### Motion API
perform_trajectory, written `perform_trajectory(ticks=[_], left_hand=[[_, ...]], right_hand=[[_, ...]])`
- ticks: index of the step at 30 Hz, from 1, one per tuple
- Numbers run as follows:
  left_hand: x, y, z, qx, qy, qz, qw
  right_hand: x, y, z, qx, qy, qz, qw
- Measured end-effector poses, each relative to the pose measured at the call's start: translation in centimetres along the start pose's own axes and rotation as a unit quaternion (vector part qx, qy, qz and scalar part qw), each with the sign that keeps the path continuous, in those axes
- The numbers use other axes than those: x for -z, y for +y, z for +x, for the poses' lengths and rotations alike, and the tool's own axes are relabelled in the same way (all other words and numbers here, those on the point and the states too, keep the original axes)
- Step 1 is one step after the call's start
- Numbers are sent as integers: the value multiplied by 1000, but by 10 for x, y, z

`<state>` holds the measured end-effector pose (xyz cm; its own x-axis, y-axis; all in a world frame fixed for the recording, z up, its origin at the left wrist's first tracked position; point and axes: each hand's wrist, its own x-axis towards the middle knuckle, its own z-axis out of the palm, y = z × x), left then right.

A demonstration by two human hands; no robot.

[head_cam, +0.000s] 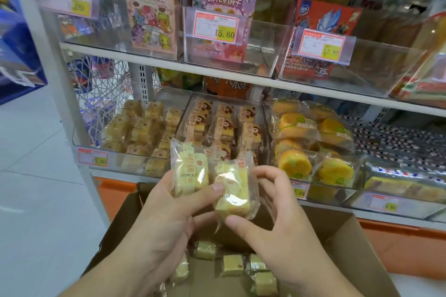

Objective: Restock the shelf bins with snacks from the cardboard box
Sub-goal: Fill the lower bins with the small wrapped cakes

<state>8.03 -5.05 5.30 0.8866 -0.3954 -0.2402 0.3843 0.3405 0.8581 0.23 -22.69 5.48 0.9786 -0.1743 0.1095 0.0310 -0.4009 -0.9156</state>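
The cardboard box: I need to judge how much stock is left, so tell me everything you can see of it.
The cardboard box is plain brown corrugated board, open at the top with its flaps folded outward. It sits low in front of the shelf, below both hands, which hide part of its inside. On its bare floor lie a few small wrapped yellow cakes, loose and scattered in a single layer. Much of the visible bottom shows, so it looks nearly empty.

Glossy clear plastic snack wrappers point(233, 190); matt brown cardboard box point(350, 243); clear glossy plastic bins point(241, 55)

left hand point(169, 210), right hand point(272, 207), snack packets point(231, 190)
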Motion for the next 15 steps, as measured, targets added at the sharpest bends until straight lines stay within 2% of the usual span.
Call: perform_trajectory(ticks=[3, 6, 9, 15], left_hand=[[2, 1, 2, -18, 25, 60, 998], [4, -3, 2, -17, 23, 90, 996], [8, -7, 7, -3, 18, 94, 995], [24, -8, 19, 38, 27, 66, 997]], right_hand=[[4, -5, 2, 55, 5, -122, 991], [5, -2, 5, 121, -24, -234, 964], [5, 8, 7, 135, -18, -265, 955], [7, 16, 10, 102, 11, -271, 957]])
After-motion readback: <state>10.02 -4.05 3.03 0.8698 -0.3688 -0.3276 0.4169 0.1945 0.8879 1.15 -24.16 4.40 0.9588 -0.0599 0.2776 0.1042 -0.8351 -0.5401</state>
